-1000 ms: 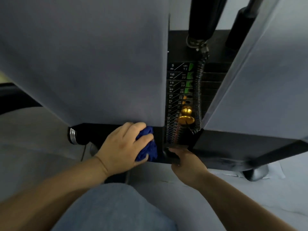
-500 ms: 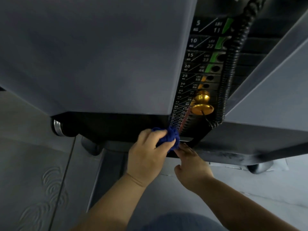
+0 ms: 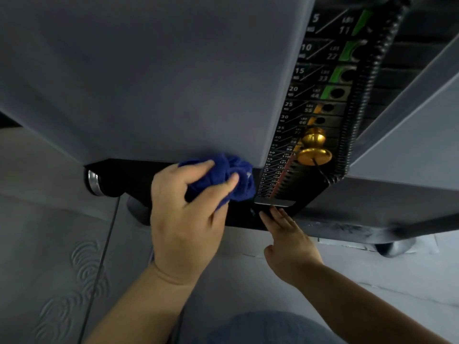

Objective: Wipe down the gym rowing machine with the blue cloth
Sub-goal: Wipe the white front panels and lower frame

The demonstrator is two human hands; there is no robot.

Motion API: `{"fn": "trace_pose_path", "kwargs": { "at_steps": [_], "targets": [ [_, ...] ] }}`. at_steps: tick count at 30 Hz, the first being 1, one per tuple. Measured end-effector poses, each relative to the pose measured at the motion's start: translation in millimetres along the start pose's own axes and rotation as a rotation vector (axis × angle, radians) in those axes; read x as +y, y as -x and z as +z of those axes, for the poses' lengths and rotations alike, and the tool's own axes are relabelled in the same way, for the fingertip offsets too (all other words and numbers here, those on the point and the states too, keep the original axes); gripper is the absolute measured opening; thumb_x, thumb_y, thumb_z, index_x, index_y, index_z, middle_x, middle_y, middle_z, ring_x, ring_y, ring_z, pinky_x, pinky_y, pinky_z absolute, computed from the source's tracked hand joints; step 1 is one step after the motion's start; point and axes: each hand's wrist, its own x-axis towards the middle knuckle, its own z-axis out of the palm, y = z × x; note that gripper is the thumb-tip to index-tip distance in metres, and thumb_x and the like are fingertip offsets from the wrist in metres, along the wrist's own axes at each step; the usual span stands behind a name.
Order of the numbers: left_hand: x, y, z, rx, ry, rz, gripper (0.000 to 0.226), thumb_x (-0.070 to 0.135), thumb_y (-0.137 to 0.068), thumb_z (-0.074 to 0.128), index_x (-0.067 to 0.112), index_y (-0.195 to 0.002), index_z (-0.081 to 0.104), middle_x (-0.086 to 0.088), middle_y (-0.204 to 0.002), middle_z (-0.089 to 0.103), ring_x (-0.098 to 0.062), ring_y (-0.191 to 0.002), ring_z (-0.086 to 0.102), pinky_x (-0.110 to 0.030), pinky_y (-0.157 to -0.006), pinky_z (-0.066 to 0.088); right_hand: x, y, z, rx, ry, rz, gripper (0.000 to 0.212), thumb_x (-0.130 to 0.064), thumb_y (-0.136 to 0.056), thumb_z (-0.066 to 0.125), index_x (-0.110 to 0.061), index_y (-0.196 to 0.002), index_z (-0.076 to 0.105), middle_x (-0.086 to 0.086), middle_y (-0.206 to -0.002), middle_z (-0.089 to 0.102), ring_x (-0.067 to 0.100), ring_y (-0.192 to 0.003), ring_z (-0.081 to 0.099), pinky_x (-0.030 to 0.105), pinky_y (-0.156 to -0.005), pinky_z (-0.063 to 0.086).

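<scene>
The rowing machine's grey left shroud panel [image 3: 154,78] fills the upper view, with a black base frame [image 3: 129,180] under it. My left hand [image 3: 186,219] grips the bunched blue cloth [image 3: 231,180] and presses it against the panel's lower right corner, at the edge of the base. My right hand [image 3: 288,234] lies with straight fingers on the black base just below the weight stack [image 3: 318,100], touching a small silver plate [image 3: 273,202]. A gold selector pin [image 3: 314,147] sticks out of the stack.
A second grey panel [image 3: 409,135] stands at the right, with a coiled black cord [image 3: 365,95] beside the stack. A chrome-capped foot [image 3: 93,182] juts out at the left and another foot [image 3: 395,247] at the right. Grey patterned floor [image 3: 57,281] lies below; my knee [image 3: 268,328] shows at the bottom.
My left hand has lifted the cloth from the black base up onto the grey panel's bottom corner. The camera has come closer. My right hand stays on the base.
</scene>
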Motion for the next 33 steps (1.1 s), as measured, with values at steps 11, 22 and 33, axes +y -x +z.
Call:
{"fn": "trace_pose_path", "kwargs": {
  "at_steps": [11, 22, 33],
  "targets": [
    [-42, 104, 61, -0.547, -0.007, -0.312, 0.045, 0.000, -0.058, 0.089, 0.016, -0.098, 0.077, 0.003, -0.106, 0.044, -0.021, -0.096, 0.044, -0.033, -0.052, 0.056, -8, -5, 8, 0.026, 0.067, 0.011, 0.082, -0.025, -0.097, 0.048, -0.032, -0.156, -0.008, -0.008, -0.163, -0.018, 0.011, -0.150, -0.015, 0.033, -0.121, -0.006],
    [-16, 6, -7, 0.053, 0.011, -0.178, 0.020, 0.008, -0.088, 0.069, 0.018, -0.105, 0.069, -0.009, -0.110, 0.043, -0.029, -0.100, 0.053, -0.023, -0.098, 0.041, -8, -6, 17, 0.055, 0.010, 0.021, 0.085, -0.069, -0.092, 0.037, -0.032, -0.157, -0.002, -0.011, -0.163, -0.016, 0.008, -0.148, -0.018, 0.034, -0.120, -0.010],
    [-41, 77, 25, -0.328, -0.005, -0.331, 0.037, 0.003, -0.066, 0.083, 0.017, -0.099, 0.076, 0.004, -0.109, 0.044, -0.019, -0.099, 0.046, -0.021, -0.081, 0.048, -6, -6, 11, 0.010, 0.065, 0.027, 0.084, -0.067, -0.094, 0.037, -0.032, -0.155, -0.008, -0.010, -0.161, -0.019, 0.008, -0.148, -0.017, 0.033, -0.120, -0.007]
  ]
}}
